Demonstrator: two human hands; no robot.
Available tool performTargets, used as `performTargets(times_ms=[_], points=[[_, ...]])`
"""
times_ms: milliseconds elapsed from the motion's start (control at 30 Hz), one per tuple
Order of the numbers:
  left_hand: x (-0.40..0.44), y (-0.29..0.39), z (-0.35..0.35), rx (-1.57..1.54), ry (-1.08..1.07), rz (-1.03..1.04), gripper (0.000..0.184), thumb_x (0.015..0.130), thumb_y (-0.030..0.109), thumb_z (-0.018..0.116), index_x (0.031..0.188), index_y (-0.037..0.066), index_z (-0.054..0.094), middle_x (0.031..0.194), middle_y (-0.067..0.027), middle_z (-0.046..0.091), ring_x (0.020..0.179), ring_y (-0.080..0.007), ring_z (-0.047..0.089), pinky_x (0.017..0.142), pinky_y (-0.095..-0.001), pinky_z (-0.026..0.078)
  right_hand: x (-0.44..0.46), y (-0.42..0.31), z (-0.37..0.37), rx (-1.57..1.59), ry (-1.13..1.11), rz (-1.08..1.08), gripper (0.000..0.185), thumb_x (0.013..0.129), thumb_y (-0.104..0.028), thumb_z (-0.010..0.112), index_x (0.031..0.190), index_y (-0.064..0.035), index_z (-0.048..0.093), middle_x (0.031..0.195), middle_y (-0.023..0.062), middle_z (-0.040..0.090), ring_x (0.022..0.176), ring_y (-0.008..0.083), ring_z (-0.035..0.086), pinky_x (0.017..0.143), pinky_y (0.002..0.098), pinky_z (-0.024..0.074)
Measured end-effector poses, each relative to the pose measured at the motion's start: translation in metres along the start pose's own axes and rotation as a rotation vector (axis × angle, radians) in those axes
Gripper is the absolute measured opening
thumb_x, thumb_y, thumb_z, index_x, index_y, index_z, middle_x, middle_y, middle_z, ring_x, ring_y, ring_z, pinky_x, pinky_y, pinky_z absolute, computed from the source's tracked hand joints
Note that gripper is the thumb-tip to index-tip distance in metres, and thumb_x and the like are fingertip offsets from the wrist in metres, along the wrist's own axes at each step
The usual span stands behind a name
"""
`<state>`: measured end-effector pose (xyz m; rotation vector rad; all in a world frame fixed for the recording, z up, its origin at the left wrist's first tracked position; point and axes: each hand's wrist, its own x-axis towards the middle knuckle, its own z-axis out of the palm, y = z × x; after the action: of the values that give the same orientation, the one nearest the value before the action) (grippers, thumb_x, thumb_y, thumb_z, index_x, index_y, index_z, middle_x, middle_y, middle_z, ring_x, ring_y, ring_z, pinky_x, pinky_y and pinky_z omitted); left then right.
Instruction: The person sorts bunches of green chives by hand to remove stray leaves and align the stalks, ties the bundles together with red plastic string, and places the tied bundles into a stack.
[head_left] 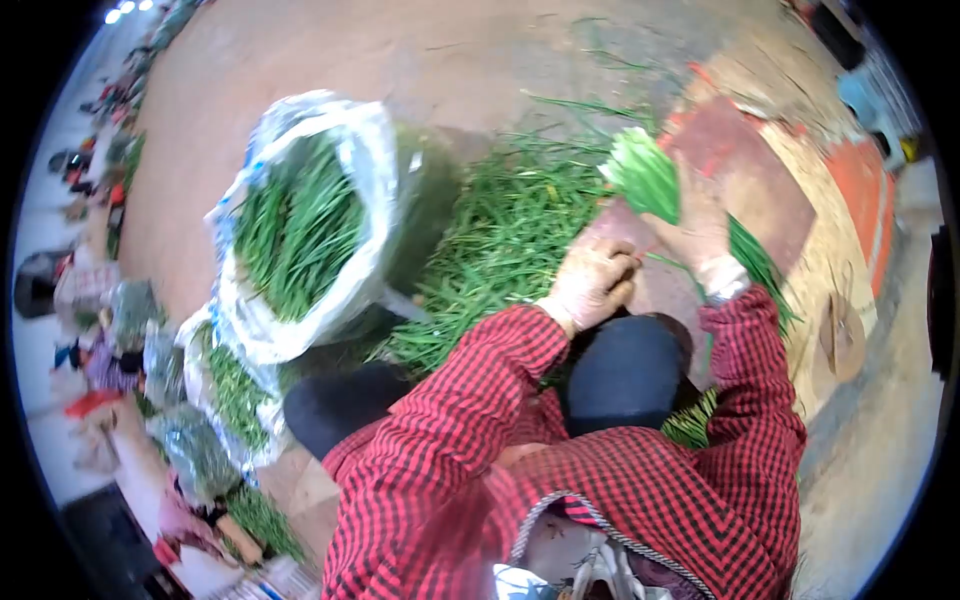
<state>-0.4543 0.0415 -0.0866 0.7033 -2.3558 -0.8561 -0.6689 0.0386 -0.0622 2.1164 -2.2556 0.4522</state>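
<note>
Head view: right hand (703,225) grips a green bunch (648,180), left hand (592,283) half-curled (contents unclear); bunching seems underway, next needing steady hold.

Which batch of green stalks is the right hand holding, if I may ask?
The compact, pale-ended green bundle; others lie in the loose green heap or inside the clear plastic bag.

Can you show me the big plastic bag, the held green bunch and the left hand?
Plastic bag (262,341): head view, on its near rim.
Green bunch (648,178): head view, on its stalks.
Left hand (586,279): head view, on its back.
</note>
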Motion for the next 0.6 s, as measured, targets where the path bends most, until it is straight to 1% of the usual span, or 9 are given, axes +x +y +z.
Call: performTargets(times_ms=[67,133,233,300,433,500,533,567,600], points=[[-0.015,-0.001,-0.025,-0.09,-0.097,-0.132,0.031,0.078,0.018,0.069,0.108,0.009,0.066,0.122,-0.0132,0.059,0.111,-0.0323,0.056,0.095,-0.0427,0.045,-0.004,0.002,0.016,-0.018,-0.159,0.131,0.103,0.073,-0.049,0.072,0.152,-0.0083,0.021,0.13,0.0254,0.052,0.122,0.0391,0.049,0.103,0.0504,0.0358],[-0.035,-0.007,-0.063,-0.038,-0.036,-0.116,0.033,0.079,0.019,0.069,0.11,0.01,0.065,0.124,-0.0146,0.059,0.114,-0.0335,0.055,0.097,-0.0435,0.044,0.002,0.002,0.013,0.021,-0.159,0.123,0.103,0.073,-0.049,0.072,0.152,-0.0082,0.02,0.13,0.0257,0.053,0.119,0.0388,0.051,0.103,0.0479,0.038],[-0.083,-0.026,-0.135,0.182,0.037,-0.195,0.035,0.079,0.018,0.069,0.113,0.01,0.065,0.125,-0.0163,0.058,0.115,-0.0357,0.055,0.099,-0.0443,0.044,0.003,0.006,0.01,0.048,-0.15,0.092,0.102,0.072,-0.044,0.074,0.151,-0.0072,0.021,0.128,0.026,0.054,0.117,0.0386,0.054,0.101,0.0443,0.041],[-0.121,-0.033,-0.192,0.308,0.129,-0.307,0.034,0.078,0.014,0.07,0.111,0.009,0.066,0.122,-0.0155,0.06,0.113,-0.0349,0.056,0.098,-0.0427,0.045,0.006,0.003,0.002,0.065,-0.281,0.153,0.101,0.069,-0.028,0.077,0.15,-0.0057,0.022,0.124,0.0244,0.056,0.111,0.0412,0.056,0.095,0.0437,0.0455],[-0.222,-0.06,-0.285,0.603,0.237,-0.486,0.032,0.078,0.016,0.071,0.108,0.009,0.065,0.116,-0.0147,0.063,0.11,-0.034,0.059,0.095,-0.0426,0.047,0.02,0.006,-0.008,0.157,-0.283,0.05,0.1,0.069,-0.031,0.079,0.149,-0.0048,0.024,0.124,0.0253,0.056,0.116,0.0395,0.055,0.099,0.0436,0.043],[-0.278,-0.084,-0.311,0.671,0.153,-0.646,0.038,0.084,0.032,0.067,0.112,0.007,0.065,0.12,-0.0165,0.062,0.117,-0.033,0.055,0.099,-0.043,0.044,0.031,0.002,-0.012,0.318,-0.425,0.18,0.099,0.069,-0.031,0.079,0.147,-0.0025,0.026,0.129,0.0257,0.053,0.12,0.0402,0.052,0.102,0.0424,0.041],[-0.299,-0.092,-0.319,0.693,0.111,-0.713,0.041,0.086,0.036,0.066,0.114,0.007,0.065,0.122,-0.0159,0.061,0.121,-0.0326,0.052,0.101,-0.0439,0.042,0.038,-0.007,-0.01,0.306,-0.427,0.155,0.099,0.069,-0.031,0.079,0.147,-0.0025,0.026,0.129,0.0257,0.053,0.12,0.0402,0.052,0.102,0.0424,0.041],[-0.317,-0.1,-0.322,0.689,0.135,-0.728,0.041,0.086,0.036,0.066,0.114,0.007,0.065,0.122,-0.0159,0.061,0.121,-0.0326,0.052,0.101,-0.0439,0.042,0.046,-0.017,-0.004,0.115,-0.267,0.108,0.097,0.07,-0.028,0.079,0.147,-0.0015,0.026,0.131,0.0256,0.051,0.122,0.04,0.05,0.103,0.0419,0.0397],[-0.33,-0.102,-0.326,0.672,0.063,-0.796,0.043,0.086,0.039,0.064,0.115,0.007,0.065,0.124,-0.0141,0.06,0.125,-0.0321,0.049,0.105,-0.0453,0.038,0.055,-0.029,0.0,-0.073,-0.102,0.062,0.096,0.07,-0.025,0.079,0.146,-0.0004,0.026,0.133,0.0256,0.05,0.124,0.0399,0.048,0.104,0.0414,0.0384]])
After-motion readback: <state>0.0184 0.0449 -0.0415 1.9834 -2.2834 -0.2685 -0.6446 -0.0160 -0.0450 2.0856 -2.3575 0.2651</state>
